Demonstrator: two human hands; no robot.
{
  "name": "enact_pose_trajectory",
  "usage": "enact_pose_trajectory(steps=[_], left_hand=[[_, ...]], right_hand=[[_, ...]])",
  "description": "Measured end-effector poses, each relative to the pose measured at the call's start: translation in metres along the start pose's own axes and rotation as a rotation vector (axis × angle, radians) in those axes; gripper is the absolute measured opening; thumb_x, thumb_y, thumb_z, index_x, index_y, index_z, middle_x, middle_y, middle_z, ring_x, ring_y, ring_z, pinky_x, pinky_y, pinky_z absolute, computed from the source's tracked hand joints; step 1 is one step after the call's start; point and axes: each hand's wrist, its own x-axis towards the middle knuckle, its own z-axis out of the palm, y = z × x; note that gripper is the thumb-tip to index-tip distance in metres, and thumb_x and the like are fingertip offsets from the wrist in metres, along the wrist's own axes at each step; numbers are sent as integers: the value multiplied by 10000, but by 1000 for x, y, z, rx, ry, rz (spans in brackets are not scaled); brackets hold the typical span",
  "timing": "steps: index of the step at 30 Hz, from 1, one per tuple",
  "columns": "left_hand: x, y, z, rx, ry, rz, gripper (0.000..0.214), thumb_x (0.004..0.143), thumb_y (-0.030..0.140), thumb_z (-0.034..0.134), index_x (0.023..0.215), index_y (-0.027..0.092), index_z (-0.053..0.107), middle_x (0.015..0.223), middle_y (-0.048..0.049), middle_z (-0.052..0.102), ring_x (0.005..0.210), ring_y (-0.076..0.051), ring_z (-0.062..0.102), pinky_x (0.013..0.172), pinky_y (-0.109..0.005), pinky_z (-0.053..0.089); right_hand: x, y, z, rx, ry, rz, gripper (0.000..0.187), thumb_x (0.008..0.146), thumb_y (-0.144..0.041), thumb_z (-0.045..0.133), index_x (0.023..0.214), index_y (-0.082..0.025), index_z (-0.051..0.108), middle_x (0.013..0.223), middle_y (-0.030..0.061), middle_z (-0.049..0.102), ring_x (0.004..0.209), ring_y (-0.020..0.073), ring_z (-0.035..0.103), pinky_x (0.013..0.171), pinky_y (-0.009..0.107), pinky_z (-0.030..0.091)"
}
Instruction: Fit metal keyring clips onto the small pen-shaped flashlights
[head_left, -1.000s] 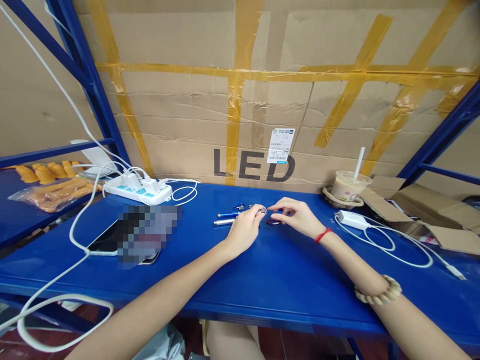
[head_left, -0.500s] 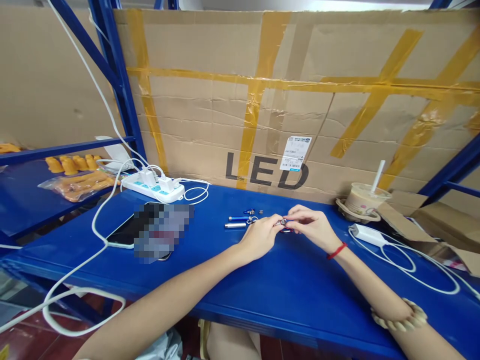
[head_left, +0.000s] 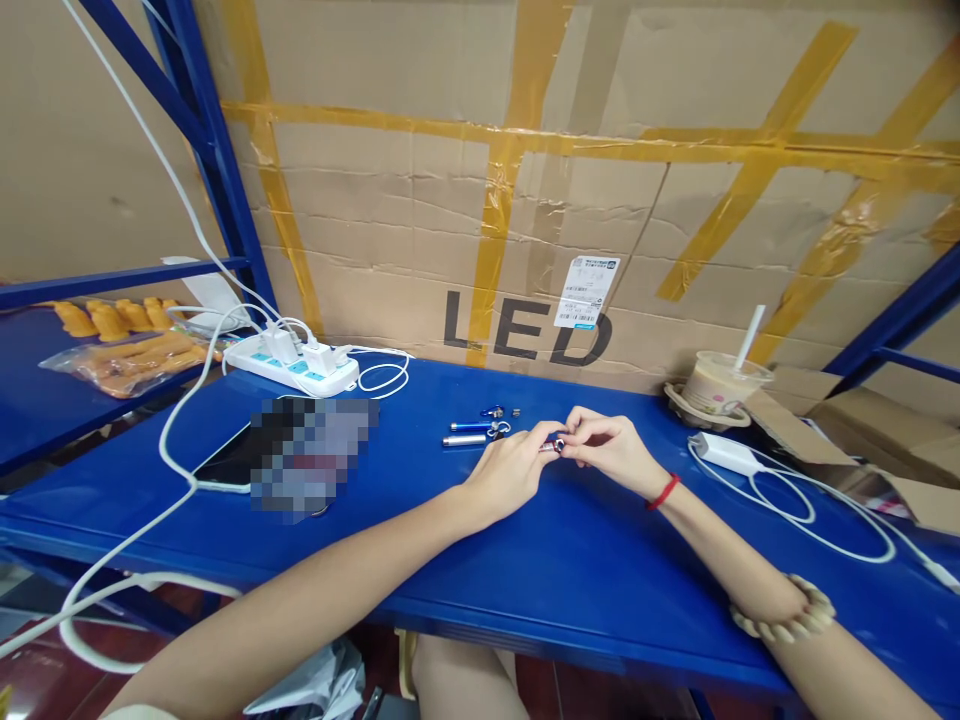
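Note:
My left hand [head_left: 506, 475] is closed around a small reddish metal tube [head_left: 552, 446], whose shiny round end pokes out past the fingers. Thumb and fingers of my right hand [head_left: 616, 452] are pinched together right at that end; what they hold, if anything, is too small to make out. Just left of my left hand lie a slim blue metal tube [head_left: 470, 427] and a silver one [head_left: 463, 441], side by side. A metal ring [head_left: 499, 429] sits by the blue tube's end. Behind them are a blue clasp [head_left: 492, 411] and a tiny silver piece [head_left: 516, 412].
A phone [head_left: 225, 455] and a pixelated item [head_left: 315, 455] lie at left, before a white power strip [head_left: 292, 370] with cables. At right are a drink cup [head_left: 720, 385] in a holder, a white adapter [head_left: 725, 454] with cord and cardboard boxes [head_left: 885, 425]. Cardboard [head_left: 420, 220] backs the blue table [head_left: 525, 600].
The view has tilted down and shifted slightly. My right fingers have closed tighter by the tube's end, and more of the reddish tube shows. The loose pieces lie as before.

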Motion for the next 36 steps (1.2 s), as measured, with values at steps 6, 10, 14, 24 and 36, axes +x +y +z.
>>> enact_pose_trajectory(steps=[6,10,14,24,36], left_hand=[[1,-2,2,64,24,88,285,879,184,358,1142,228,459,1034,-35,615,924,-181,579,763,-283,455],[2,-2,3,95,33,85,263,881,193,363,1116,210,477,1024,-42,617,907,-181,580,768,-289,458],[3,-2,3,67,18,39,284,885,216,361,1155,221,449,1036,-47,610,931,-179,579,775,-284,462],[6,-3,4,58,54,85,270,887,207,356,1124,222,484,1055,-44,598,950,-173,557,823,-300,444],[13,-6,5,91,126,60,250,882,188,329,1026,200,533,895,-51,604,847,-163,554,797,-287,429]], right_hand=[[1,4,-3,-142,27,-113,294,604,-400,709,484,-166,579,617,-5,463,526,86,451,464,238,399],[1,1,-3,-215,50,-173,339,624,-444,683,475,-165,560,602,-3,462,536,90,430,489,245,375],[0,1,-3,-250,64,-181,362,654,-465,649,480,-167,538,600,-2,457,534,91,422,485,242,357],[-2,2,4,-235,83,-96,386,707,-440,601,472,-165,466,570,-12,445,521,83,409,480,229,335],[-1,-4,-11,-677,77,21,355,713,-507,565,557,-190,587,651,0,598,530,92,491,482,215,330]])
